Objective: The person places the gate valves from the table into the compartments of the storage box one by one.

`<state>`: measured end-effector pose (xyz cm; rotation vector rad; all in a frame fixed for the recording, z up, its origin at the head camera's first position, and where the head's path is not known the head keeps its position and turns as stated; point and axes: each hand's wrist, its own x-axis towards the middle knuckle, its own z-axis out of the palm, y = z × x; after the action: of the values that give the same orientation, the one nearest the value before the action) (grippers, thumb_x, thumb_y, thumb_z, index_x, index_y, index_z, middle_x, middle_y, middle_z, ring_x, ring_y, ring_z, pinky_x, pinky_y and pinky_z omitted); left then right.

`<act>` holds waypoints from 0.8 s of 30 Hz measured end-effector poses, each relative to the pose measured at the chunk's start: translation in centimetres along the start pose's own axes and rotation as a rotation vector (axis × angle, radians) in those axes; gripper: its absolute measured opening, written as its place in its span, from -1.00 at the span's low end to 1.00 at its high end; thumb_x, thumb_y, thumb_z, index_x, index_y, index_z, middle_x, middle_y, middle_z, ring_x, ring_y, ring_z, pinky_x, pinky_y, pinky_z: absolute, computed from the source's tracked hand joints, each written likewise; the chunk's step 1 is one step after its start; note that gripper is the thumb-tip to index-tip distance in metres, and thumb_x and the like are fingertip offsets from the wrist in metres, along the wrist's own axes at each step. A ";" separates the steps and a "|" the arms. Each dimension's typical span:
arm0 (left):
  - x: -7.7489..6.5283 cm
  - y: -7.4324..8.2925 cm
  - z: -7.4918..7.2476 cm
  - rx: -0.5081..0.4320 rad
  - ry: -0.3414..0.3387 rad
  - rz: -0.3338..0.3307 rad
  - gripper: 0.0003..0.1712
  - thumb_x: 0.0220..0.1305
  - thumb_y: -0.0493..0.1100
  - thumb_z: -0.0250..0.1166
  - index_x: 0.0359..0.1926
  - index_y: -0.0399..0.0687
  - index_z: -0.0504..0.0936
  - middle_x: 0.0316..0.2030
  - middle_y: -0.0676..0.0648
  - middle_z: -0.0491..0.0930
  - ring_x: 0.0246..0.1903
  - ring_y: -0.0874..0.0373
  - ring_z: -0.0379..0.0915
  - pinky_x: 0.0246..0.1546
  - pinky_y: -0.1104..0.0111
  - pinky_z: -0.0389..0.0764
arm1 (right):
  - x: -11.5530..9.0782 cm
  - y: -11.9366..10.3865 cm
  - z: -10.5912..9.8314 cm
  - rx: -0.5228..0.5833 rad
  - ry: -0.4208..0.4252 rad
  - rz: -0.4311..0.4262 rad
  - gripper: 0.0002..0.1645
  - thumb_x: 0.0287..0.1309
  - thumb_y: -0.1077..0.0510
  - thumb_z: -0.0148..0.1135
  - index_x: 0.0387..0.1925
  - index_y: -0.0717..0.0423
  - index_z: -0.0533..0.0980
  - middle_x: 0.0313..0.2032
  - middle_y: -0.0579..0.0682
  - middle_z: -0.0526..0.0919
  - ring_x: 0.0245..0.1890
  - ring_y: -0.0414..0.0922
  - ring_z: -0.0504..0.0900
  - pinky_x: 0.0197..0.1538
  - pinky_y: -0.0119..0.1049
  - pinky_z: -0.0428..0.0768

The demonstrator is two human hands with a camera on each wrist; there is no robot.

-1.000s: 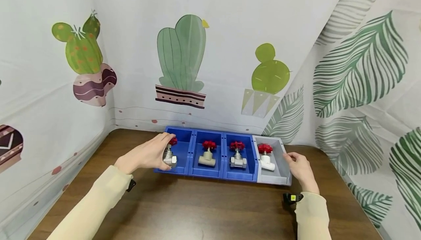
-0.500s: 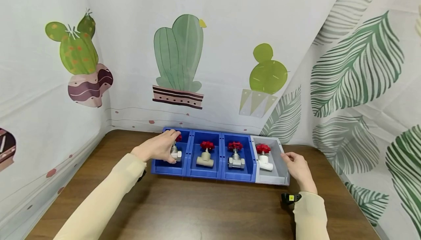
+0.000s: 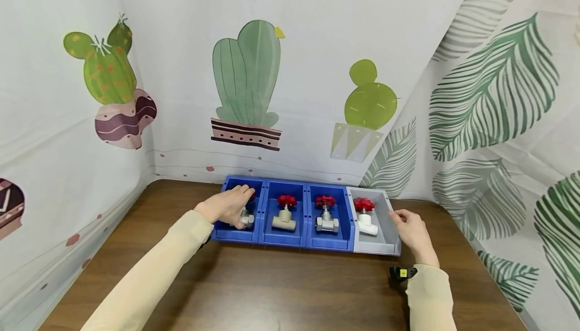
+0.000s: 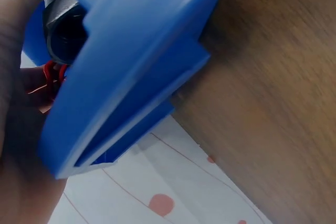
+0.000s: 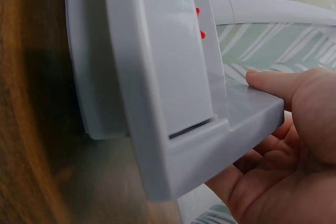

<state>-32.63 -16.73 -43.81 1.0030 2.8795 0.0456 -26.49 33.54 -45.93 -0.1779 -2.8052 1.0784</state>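
In the head view, my left hand [image 3: 230, 206] holds a metal valve [image 3: 246, 219] with a red handwheel inside the leftmost blue bin [image 3: 235, 236]. The hand covers much of this valve; the left wrist view shows its dark pipe opening [image 4: 67, 35] behind the bin wall. At the other end of the row, my right hand [image 3: 413, 233] pinches the side wall of the grey bin [image 3: 388, 222]. The right wrist view shows the thumb [image 5: 270, 82] over the rim and the other fingers curled beneath. A white valve [image 3: 366, 224] with a red handwheel leans inside that bin.
Two more blue bins sit between: one with a beige valve [image 3: 284, 218], the other with a metal valve [image 3: 326, 220], both red-wheeled. The joined row stands at the back of the brown wooden table [image 3: 272, 285], before a cactus-print cloth [image 3: 308, 69].
My left hand has moved right with the metal valve, then slightly lower, deeper into the leftmost blue bin. The right hand keeps its hold on the grey bin. The head view shifts slightly.
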 end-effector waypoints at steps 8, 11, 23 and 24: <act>0.7 -0.3 0.0 -0.002 -0.044 -0.002 0.20 -0.20 0.13 0.59 0.36 -0.37 0.22 0.19 -0.29 0.33 0.19 -0.19 0.29 0.20 0.05 0.37 | 0.0 -0.2 0.0 -0.008 0.004 0.016 -0.47 0.44 -0.09 0.01 0.00 0.32 0.55 -0.22 0.16 0.63 -0.20 0.07 0.52 -0.24 -0.16 0.43; 0.7 -0.3 -0.1 0.011 -0.049 -0.001 0.21 -0.21 0.14 0.59 0.36 -0.37 0.21 0.20 -0.29 0.33 0.21 -0.17 0.28 0.23 0.06 0.34 | -0.1 -0.2 0.0 -0.004 0.000 0.020 -0.46 0.44 -0.10 0.01 0.01 0.33 0.54 -0.20 0.18 0.63 -0.18 0.08 0.52 -0.23 -0.14 0.43; 0.7 -0.2 0.1 -0.037 -0.107 -0.082 0.19 -0.14 0.12 0.58 0.40 -0.31 0.18 0.26 -0.30 0.29 0.25 -0.22 0.25 0.24 0.01 0.31 | -0.2 -0.3 0.0 -0.004 0.002 0.015 -0.47 0.45 -0.08 0.00 0.02 0.33 0.55 -0.21 0.17 0.63 -0.18 0.08 0.52 -0.23 -0.15 0.43; 0.7 -0.2 0.1 -0.042 -0.105 -0.084 0.19 -0.14 0.11 0.58 0.40 -0.31 0.18 0.26 -0.31 0.29 0.25 -0.22 0.25 0.24 0.00 0.31 | -0.2 -0.3 0.0 -0.004 0.002 0.016 -0.47 0.45 -0.08 0.00 0.02 0.33 0.55 -0.21 0.17 0.63 -0.18 0.08 0.52 -0.23 -0.15 0.43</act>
<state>-33.34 -16.47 -43.96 0.8497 2.8091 0.0456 -26.30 33.33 -45.76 -0.2019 -2.8085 1.0755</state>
